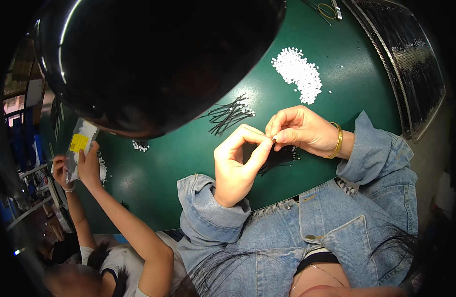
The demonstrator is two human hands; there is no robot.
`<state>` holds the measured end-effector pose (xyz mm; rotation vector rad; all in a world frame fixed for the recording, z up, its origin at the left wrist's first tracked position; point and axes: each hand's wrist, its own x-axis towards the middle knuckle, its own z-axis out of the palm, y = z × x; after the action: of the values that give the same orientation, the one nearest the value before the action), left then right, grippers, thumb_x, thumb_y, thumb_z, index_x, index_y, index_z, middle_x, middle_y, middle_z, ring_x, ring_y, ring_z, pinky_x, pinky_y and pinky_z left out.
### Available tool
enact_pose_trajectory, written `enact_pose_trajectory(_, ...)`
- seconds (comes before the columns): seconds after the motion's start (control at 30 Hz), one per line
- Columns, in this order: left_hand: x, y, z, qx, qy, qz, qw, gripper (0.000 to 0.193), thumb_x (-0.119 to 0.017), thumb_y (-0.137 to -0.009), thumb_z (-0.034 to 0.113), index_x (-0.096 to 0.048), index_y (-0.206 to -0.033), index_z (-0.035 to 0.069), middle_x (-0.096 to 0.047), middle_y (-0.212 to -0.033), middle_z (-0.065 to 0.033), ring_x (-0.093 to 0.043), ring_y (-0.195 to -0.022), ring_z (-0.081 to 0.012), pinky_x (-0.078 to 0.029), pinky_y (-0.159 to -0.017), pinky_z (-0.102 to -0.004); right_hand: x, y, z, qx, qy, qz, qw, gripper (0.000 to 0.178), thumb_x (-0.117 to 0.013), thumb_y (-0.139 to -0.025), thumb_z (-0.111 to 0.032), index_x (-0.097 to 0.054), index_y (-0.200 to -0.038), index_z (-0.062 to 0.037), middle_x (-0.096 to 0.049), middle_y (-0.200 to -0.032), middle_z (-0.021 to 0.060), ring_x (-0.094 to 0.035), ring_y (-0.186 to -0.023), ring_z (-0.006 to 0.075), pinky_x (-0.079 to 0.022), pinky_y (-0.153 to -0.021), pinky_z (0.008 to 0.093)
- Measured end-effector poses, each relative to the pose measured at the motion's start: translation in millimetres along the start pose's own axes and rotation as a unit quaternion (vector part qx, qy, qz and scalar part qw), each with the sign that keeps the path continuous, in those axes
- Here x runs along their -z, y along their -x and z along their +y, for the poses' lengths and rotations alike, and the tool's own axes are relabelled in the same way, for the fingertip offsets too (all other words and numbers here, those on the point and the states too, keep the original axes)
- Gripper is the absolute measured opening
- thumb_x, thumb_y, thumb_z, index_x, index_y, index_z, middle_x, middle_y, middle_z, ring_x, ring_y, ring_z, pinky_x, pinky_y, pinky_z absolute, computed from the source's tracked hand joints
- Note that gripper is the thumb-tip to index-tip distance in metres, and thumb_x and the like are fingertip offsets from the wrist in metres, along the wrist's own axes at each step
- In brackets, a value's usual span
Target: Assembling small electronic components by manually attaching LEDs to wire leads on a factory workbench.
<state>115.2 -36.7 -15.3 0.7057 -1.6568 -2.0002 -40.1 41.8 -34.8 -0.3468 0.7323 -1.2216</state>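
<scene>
My left hand [238,158] and my right hand [307,131] meet fingertip to fingertip just above the green table. Thumb and forefinger of the left one pinch the dark end of a thin black wire. Between the right thumb and forefinger is a tiny white connector piece [275,138], partly covered by the fingertips. Below the hands lies a bunch of black wires [280,159], half hidden by them. Beyond my left hand is a loose heap of short black wires with white ends [230,116]. Farther off spreads a pile of small white connector pieces [299,74].
A large glossy black dome [153,64] covers the upper left. At the right stands a rack packed with dark strips [411,59]. On the left a co-worker's hands [89,166] hold a clear bag with a yellow label [79,143], beside another white pile [102,168].
</scene>
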Motion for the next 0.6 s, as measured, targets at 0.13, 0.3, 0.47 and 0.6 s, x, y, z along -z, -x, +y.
enact_pose_trajectory(0.13, -0.4, 0.9, -1.3, -0.001, -0.001, 0.007, 1.0, 0.004, -0.054, -0.079, -0.002, -0.053, -0.075, -0.001, -0.054, -0.076, -0.0073, -0.05, -0.067, -0.0114, -0.04, -0.064, -0.0226, -3.3, 0.9, -0.6, 0.012, 0.02, 0.019, 1.0, 0.004, -0.061, -0.076, -0.002, -0.058, -0.078, -0.0023, -0.057, -0.086, 0.0067, -0.056, -0.079, 0.0134, -0.049, -0.07, 0.0238)
enact_pose_trajectory(0.3, 1.1, 2.0, -2.0, -0.014, 0.017, -0.007, 1.0, 0.002, -0.058, -0.076, -0.003, -0.056, -0.076, -0.003, -0.054, -0.077, -0.0058, -0.05, -0.07, -0.0105, -0.039, -0.065, -0.021, -8.2, 3.7, 0.6, 0.146, 0.179, 0.04, 0.972, 0.006, -0.063, -0.072, 0.003, -0.058, -0.073, -0.0004, -0.058, -0.081, 0.0082, -0.056, -0.076, 0.0141, -0.047, -0.068, 0.0238)
enact_pose_trajectory(0.47, 0.0, 2.6, -1.7, -0.044, 0.016, -0.017, 0.999, 0.003, -0.058, -0.075, -0.005, -0.056, -0.076, -0.003, -0.054, -0.077, -0.0061, -0.05, -0.07, -0.0108, -0.04, -0.064, -0.0211, -7.8, 5.4, 5.3, 0.167, 0.161, 0.039, 0.972, 0.007, -0.064, -0.071, 0.005, -0.059, -0.073, -0.0002, -0.058, -0.079, 0.0087, -0.056, -0.075, 0.0144, -0.046, -0.068, 0.0244)
enact_pose_trajectory(0.6, 0.5, 3.1, -1.5, -0.044, -0.001, -0.023, 0.999, 0.003, -0.057, -0.075, -0.005, -0.056, -0.076, -0.003, -0.054, -0.077, -0.0063, -0.05, -0.07, -0.0108, -0.04, -0.064, -0.0209, -1.7, 5.0, 9.8, 0.183, 0.173, 0.017, 0.968, 0.006, -0.063, -0.073, 0.002, -0.061, -0.078, 0.0002, -0.058, -0.081, 0.0064, -0.056, -0.077, 0.0117, -0.046, -0.07, 0.0227)
